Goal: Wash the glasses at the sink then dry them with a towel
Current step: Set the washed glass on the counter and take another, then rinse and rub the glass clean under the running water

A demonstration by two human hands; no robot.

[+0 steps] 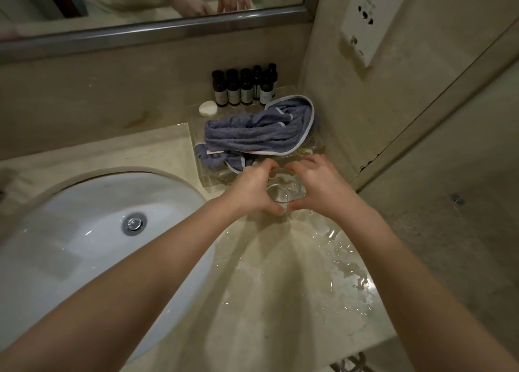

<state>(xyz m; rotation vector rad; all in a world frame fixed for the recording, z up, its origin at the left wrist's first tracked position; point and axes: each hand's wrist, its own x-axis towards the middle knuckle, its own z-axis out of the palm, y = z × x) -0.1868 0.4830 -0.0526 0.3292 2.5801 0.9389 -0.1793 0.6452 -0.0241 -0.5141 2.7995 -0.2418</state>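
Observation:
A clear drinking glass (284, 191) stands upright on the counter, right of the sink. My left hand (254, 187) curls round its left side and my right hand (318, 185) curls round its right side, thumbs meeting at the near rim. Just behind the hands a crumpled blue-grey towel (261, 131) with a white border lies on a clear tray (209, 179). The white oval sink (70, 225) with its metal drain (134, 222) lies to the left; no water runs into it. Any other glass is hard to make out.
Several small dark bottles (244, 86) and a white soap bar (207, 108) stand behind the towel at the wall. Water pools on the counter (323, 259) near its front right edge. A mirror (151, 3) hangs above; the wall corner closes off the right.

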